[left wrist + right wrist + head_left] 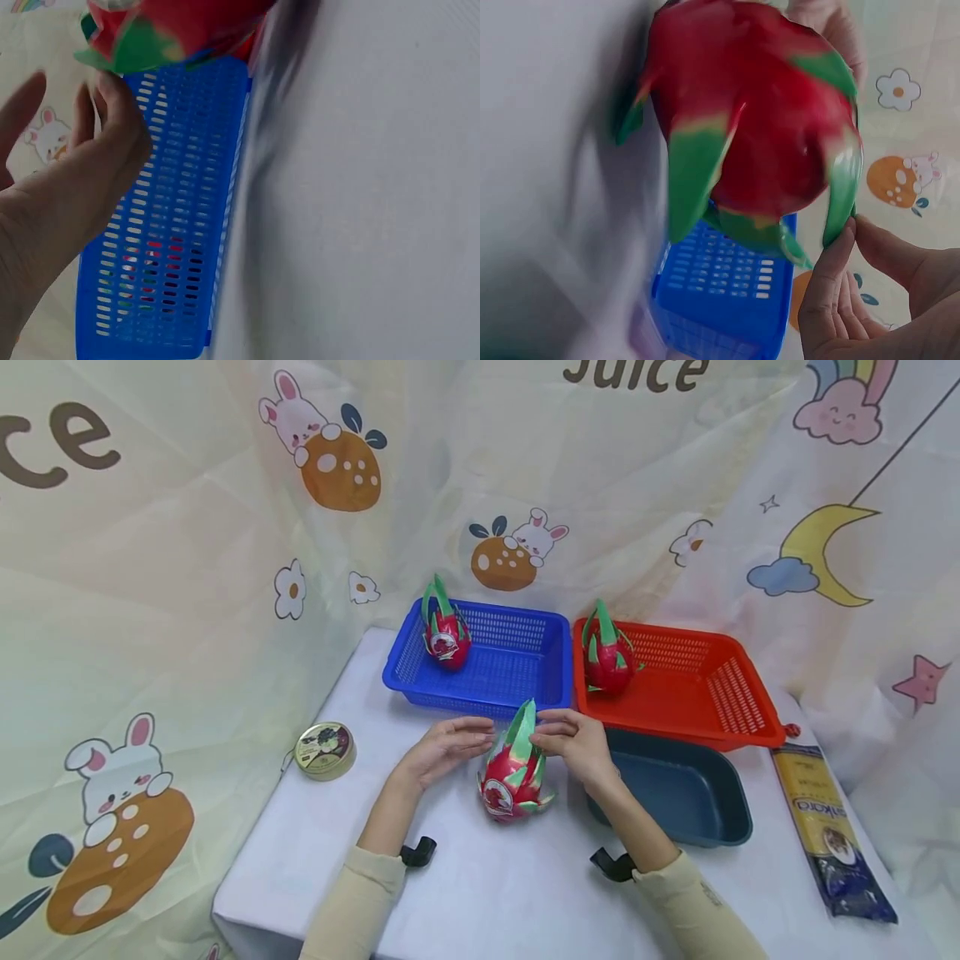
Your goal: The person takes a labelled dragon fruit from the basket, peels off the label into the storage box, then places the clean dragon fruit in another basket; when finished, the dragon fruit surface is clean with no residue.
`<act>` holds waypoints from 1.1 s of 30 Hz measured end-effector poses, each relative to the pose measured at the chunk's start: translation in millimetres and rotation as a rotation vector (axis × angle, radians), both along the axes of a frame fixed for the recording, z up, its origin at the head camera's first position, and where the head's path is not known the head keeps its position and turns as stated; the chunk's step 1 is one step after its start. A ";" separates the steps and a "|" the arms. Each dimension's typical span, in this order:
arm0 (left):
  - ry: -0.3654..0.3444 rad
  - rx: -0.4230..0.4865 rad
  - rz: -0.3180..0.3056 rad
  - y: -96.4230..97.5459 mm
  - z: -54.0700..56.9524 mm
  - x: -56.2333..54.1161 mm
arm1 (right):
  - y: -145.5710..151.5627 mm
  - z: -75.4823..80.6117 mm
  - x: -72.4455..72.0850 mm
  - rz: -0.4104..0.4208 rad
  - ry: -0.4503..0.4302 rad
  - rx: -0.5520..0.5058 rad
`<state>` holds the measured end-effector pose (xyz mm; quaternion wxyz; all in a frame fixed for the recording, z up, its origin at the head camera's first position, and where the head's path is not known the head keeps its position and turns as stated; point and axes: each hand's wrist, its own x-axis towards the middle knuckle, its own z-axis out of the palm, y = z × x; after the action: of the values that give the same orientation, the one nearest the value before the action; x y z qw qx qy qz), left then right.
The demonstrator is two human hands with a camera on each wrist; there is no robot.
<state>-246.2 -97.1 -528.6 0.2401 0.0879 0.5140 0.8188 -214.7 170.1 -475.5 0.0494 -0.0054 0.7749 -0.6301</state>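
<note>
A red dragon fruit (pixel 510 789) with green leaf tips, a round label and a green band on top stands between my two hands over the white table. In the right wrist view my right hand (pixel 877 292) pinches the tip of a green leaf (pixel 843 187) between thumb and forefinger. My left hand (pixel 452 746) is at the opposite side, fingers loosely bent. Its fingertips come right up to a green leaf (pixel 146 45) in the left wrist view, with the thumb held apart.
Behind, a blue basket (pixel 517 697) and a red basket (pixel 690 731) each hold a similar dragon fruit. A dark teal tray (pixel 675 789) lies beside my right forearm. A round tin (pixel 325 750) is at left, a yellow and blue packet (pixel 832 831) at right.
</note>
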 end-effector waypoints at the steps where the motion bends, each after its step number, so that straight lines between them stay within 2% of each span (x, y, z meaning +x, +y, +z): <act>1: 0.051 -0.067 -0.026 -0.7 -0.6 1.2 | -1.7 -0.4 0.0 0.004 -0.002 -0.002; 3: 0.118 -0.162 -0.057 -2.1 -2.8 1.9 | -4.7 -1.1 0.5 0.004 -0.006 -0.006; 5: 0.152 -0.210 -0.070 -3.2 -4.6 0.5 | -6.3 -0.9 0.9 0.001 -0.013 -0.010; 10: 0.171 -0.283 -0.127 -3.0 -7.5 -1.8 | -2.8 -2.9 8.4 -0.039 -0.006 -0.039; 14: 0.181 -0.294 -0.169 -1.5 -5.8 -1.1 | 4.6 -4.5 19.3 -0.094 0.044 -0.062; 19: 0.177 -0.271 -0.201 2.3 -4.4 0.5 | 11.4 -7.4 34.2 -0.064 0.106 -0.041; 25: 0.147 -0.230 -0.177 12.6 -5.5 3.7 | 17.8 -9.6 55.9 -0.026 0.133 0.010; 30: 0.108 -0.214 -0.123 19.0 -7.4 7.5 | 18.1 -11.9 72.9 -0.007 0.166 0.127; 33: 0.086 -0.211 -0.091 21.9 -6.0 8.2 | 18.4 -12.5 77.9 -0.015 0.190 0.141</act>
<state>-237.9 -75.2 -534.6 0.2625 0.1203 0.6027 0.7438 -136.8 188.5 -488.0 -0.0289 -0.0560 0.8184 -0.5712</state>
